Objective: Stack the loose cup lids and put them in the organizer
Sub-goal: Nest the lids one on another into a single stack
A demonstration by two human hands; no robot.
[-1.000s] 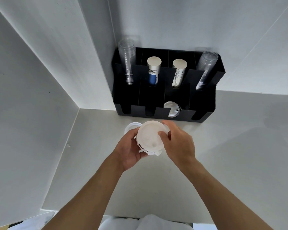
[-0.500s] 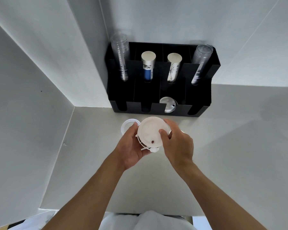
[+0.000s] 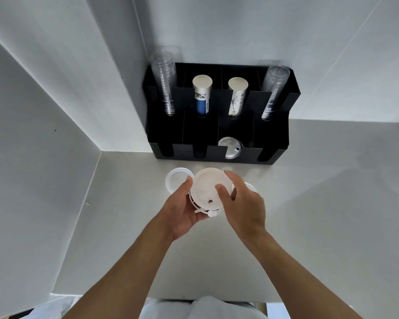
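Note:
A small stack of white cup lids (image 3: 205, 191) is held above the counter between both hands. My left hand (image 3: 182, 210) cups the stack from below and the left. My right hand (image 3: 242, 201) grips its right rim, thumb on the top lid. One loose white lid (image 3: 174, 179) lies on the counter just left of the stack. Part of another lid (image 3: 249, 185) shows behind my right hand. The black organizer (image 3: 187, 150) stands against the wall, with a lid (image 3: 229, 147) in its third front slot.
The organizer's back slots hold two stacks of clear cups (image 3: 165, 84) and two stacks of paper cups (image 3: 202, 95). White walls close the counter (image 3: 320, 203) on the left and behind.
The stack has tilted so its top lid faces me more, and a sip hole now shows. Both hands kept their grip and stayed in front of the organizer.

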